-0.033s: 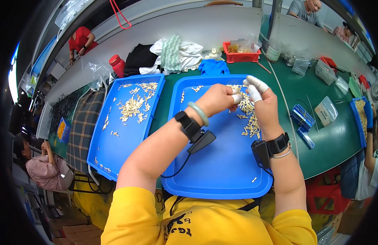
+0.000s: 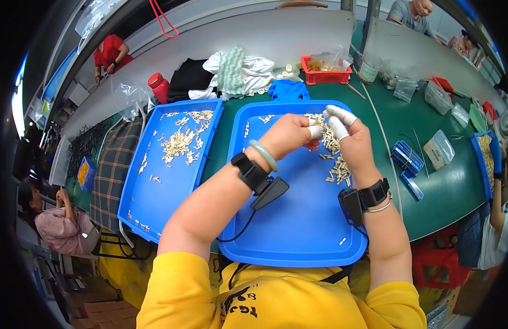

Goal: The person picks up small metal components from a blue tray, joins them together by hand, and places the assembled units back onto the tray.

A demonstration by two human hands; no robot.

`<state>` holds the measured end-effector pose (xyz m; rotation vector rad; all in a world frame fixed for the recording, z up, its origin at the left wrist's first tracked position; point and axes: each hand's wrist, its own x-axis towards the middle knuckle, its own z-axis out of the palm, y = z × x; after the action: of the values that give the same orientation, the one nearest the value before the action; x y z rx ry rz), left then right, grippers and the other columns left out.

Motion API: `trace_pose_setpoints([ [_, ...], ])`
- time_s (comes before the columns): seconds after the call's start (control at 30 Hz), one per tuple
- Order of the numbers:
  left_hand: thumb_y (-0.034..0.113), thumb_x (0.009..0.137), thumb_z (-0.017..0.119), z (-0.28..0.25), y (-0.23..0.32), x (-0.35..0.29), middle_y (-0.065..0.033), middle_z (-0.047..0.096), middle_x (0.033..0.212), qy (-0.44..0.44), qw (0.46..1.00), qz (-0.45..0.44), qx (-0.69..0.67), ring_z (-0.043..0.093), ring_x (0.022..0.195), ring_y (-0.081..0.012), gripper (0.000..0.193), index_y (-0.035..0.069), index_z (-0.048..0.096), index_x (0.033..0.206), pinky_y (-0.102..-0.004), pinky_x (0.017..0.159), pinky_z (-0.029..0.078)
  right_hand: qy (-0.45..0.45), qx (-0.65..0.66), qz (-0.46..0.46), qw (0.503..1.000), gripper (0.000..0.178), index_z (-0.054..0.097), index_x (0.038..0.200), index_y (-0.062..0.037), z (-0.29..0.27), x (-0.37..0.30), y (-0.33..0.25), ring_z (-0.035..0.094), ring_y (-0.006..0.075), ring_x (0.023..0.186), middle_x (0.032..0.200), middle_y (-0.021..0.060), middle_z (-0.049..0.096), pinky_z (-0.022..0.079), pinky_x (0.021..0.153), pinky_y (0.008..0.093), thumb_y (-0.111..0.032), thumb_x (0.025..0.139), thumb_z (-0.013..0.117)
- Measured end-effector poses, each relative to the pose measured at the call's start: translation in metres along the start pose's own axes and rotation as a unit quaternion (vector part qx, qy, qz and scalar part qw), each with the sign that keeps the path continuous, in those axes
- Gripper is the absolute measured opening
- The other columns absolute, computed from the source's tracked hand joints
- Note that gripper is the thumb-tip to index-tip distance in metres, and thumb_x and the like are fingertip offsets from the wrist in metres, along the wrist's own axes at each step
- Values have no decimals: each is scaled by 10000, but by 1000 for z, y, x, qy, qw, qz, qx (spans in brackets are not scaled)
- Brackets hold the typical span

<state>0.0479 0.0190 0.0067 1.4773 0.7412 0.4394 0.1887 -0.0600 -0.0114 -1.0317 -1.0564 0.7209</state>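
Observation:
Both my hands are over the far half of a blue tray (image 2: 287, 230), a little apart from each other. My left hand (image 2: 289, 134) is closed, its thumb in a white finger cot; whatever its fingertips pinch is too small to make out. My right hand (image 2: 353, 140) wears white finger cots on thumb and fingers, their tips brought together in a pinch; any piece between them cannot be made out. Beneath and beside the right hand lies a pile of small brass-coloured metal pieces (image 2: 340, 169). One loose piece (image 2: 342, 241) lies near the tray's front right corner.
A second blue tray (image 2: 155, 200) at left holds more brass-coloured pieces (image 2: 179, 141). Behind are cloths (image 2: 230, 71), a blue glove (image 2: 288, 90), a red bin (image 2: 326, 75) and a red bottle (image 2: 158, 88). Blue racks (image 2: 406, 158) and clear boxes (image 2: 439, 149) stand at right. Other people sit around.
My right thumb and fingertips have moved slightly left and closer together. My left hand and wrist have shifted slightly left.

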Motion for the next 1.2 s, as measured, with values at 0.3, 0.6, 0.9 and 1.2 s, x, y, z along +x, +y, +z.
trace_pose_setpoints([
  [0.3,166,891,559,-9,-13,-44,-63,619,788,-5,954,-10,-300,605,682,-133,198,-13,615,956,-270,663,526,-192,-94,51,976,347,559,1203,-36,7,-8,-7,575,122,981,1111,55,613,462,853,260,-49,859,599],
  [0.6,172,904,543,-19,-17,-58,-94,635,862,-107,956,-53,-269,642,715,-150,214,-19,593,986,-278,665,553,-260,-60,51,963,327,604,1148,-50,3,-11,-9,595,122,917,1050,47,636,474,800,253,-32,822,631],
  [0.9,173,929,505,-13,-21,-58,-92,634,867,-90,941,-67,-319,640,681,-141,224,-15,567,1033,-273,633,556,-266,-99,-38,958,256,656,1052,-40,5,-7,-8,609,143,873,955,60,662,476,768,246,-40,796,656],
  [1.2,177,940,484,-17,-28,-58,-62,620,852,-188,919,-69,-340,621,701,-116,211,5,564,1032,-248,618,545,-275,-148,-106,944,260,644,1077,-40,0,-5,-11,605,183,969,1043,87,649,471,839,281,-47,817,629],
])
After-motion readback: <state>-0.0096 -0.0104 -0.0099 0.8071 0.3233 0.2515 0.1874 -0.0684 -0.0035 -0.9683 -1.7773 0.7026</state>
